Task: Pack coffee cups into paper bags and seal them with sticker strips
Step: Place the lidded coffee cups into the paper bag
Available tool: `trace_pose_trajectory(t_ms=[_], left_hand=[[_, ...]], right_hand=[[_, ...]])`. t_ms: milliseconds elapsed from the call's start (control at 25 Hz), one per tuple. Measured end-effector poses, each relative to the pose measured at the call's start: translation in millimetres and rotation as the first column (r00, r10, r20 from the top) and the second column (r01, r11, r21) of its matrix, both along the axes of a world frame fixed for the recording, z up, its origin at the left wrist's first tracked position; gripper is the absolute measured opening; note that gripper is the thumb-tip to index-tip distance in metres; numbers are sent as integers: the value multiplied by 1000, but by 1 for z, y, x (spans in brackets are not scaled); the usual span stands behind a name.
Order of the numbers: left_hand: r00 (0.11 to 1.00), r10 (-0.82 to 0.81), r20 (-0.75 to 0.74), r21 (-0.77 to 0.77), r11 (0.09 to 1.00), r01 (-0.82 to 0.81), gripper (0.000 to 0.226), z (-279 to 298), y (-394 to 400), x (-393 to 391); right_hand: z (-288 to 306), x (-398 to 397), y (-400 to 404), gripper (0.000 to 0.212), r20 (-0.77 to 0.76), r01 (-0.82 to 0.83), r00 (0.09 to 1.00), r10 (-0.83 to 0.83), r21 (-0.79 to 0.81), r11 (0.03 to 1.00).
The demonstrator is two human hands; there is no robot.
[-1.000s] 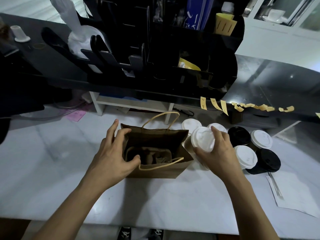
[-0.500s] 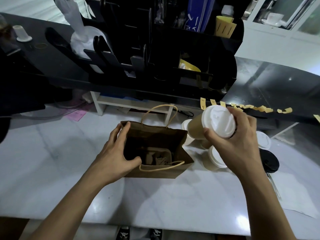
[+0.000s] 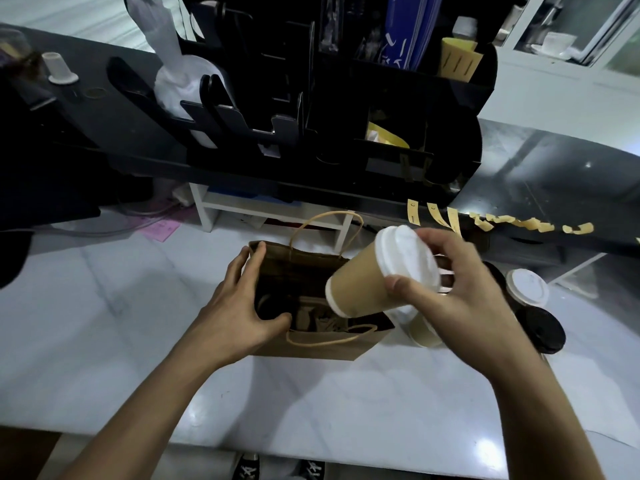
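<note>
My right hand [image 3: 450, 296] covered part of the held cup's white lid [image 3: 407, 259] and hid most of the cup [image 3: 420, 329] standing behind it. My left hand [image 3: 239, 310] concealed the paper bag [image 3: 311, 348]'s left edge, and the bag's contents [image 3: 318, 318] were too dark to identify. The sticker strips [image 3: 498, 221] farther right blurred together, and both my forearms ran off the bottom edge.

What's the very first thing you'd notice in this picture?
The tan coffee cup with a white lid, tilted in the right hand over the open brown paper bag in the middle of the white counter. The left hand holds the bag's mouth open. Yellow sticker strips hang along the dark shelf edge behind.
</note>
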State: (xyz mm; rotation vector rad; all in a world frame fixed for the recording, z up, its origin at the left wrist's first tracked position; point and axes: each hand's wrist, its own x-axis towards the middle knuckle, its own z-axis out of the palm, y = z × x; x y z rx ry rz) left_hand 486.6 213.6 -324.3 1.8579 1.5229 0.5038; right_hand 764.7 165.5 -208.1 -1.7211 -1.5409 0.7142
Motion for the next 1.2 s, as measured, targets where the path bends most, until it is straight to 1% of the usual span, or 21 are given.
trace_pose_trajectory(t_ms=[120, 200, 320, 480, 680, 840, 1080, 1200], left_hand=[[1000, 11, -17, -15, 1000, -11, 117, 2, 0, 0], [1000, 15, -17, -23, 1000, -15, 119, 4, 0, 0], [1000, 18, -19, -23, 1000, -18, 122, 6, -1, -1], [999, 27, -23, -21, 999, -28, 128, 8, -5, 1], [999, 26, -26, -30, 999, -27, 133, 9, -7, -1], [999, 33, 23, -33, 999, -32, 135, 5, -9, -2], [998, 27, 52, -29, 999, -25, 135, 3, -10, -3], [998, 26, 55, -25, 999, -25, 133, 3, -11, -2]], right_hand=[[-12, -13, 9, 70, 75, -84, 993, 89, -69, 994], [-18, -20, 15, 70, 165, -149, 972, 169, -128, 981], [-26, -27, 27, 77, 308, -219, 914, 265, -177, 960], [-33, -38, 44, 83, 423, -282, 834, 355, -226, 932], [-46, -51, 62, 87, 461, -397, 739, 491, -291, 871], [-63, -63, 74, 88, 463, -482, 663, 588, -338, 809], [-83, -80, 86, 88, 418, -526, 643, 642, -368, 767], [-92, -86, 88, 85, 436, -545, 606, 666, -383, 746]])
